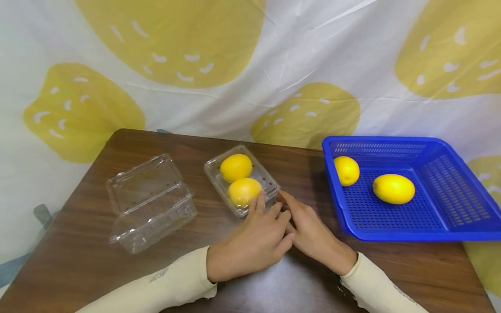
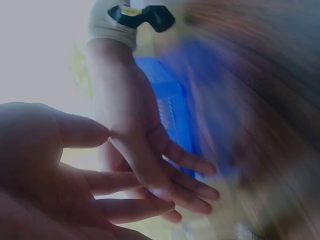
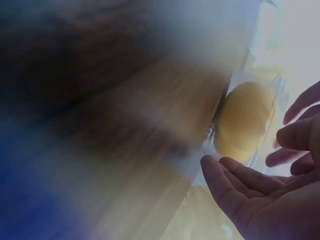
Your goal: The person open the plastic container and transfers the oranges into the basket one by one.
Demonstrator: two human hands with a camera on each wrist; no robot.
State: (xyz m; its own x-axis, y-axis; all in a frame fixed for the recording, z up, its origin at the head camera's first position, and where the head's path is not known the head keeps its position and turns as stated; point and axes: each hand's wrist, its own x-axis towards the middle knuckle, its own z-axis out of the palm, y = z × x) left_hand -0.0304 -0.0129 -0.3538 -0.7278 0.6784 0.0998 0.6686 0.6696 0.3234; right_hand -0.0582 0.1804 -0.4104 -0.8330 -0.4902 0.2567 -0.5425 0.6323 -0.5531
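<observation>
Near the table's middle in the head view lies a clear plastic clamshell box (image 1: 263, 174), its lid down, with two yellow lemons (image 1: 236, 168) inside. My left hand (image 1: 253, 241) is at the box's near side, fingers extended, fingertips over the near edge beside the closer lemon (image 1: 244, 192). My right hand (image 1: 313, 232) is just right of it, index fingertip right at the box's right corner. The two hands overlap slightly in this view. Neither hand has fingers curled round anything. The right wrist view shows the box's end with a blurred lemon (image 3: 245, 117) beyond my fingertips.
A second clear clamshell box (image 1: 150, 204) stands on the left, lid raised. On the right, a blue plastic basket (image 1: 342, 208) holds two lemons (image 1: 393, 189). Behind the brown wooden table (image 1: 78, 252) hangs a white cloth (image 1: 297, 48) with yellow fruit prints.
</observation>
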